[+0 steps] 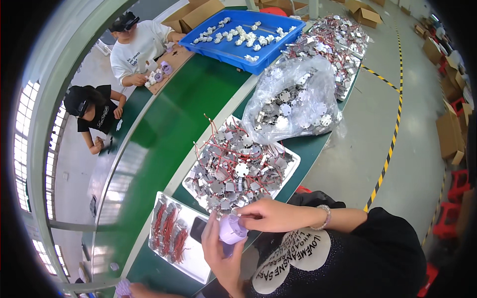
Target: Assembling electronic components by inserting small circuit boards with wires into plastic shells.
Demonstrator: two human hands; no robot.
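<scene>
Held in my left hand (222,259) is a lilac round plastic housing (231,229), its fingers and thumb wrapped around the sides. My right hand (268,214) is closed at the housing's upper right rim, fingers pinched together. Whatever those fingertips hold, if anything, is hidden. Just beyond my hands, a white tray (294,166) is heaped with small metal parts on red wires (242,170). A second white tray (198,265) lies to the left, with rows of red-wired metal parts (169,231) and a dark phone-like rectangle (198,229) by my left hand.
A clear plastic bag (293,99) of metal discs lies beyond the heaped tray. Farther back stands a blue bin (268,62) with white pieces. Two people (136,52) work across the green conveyor (164,119). Another person's hand (141,290) is at the lower left edge.
</scene>
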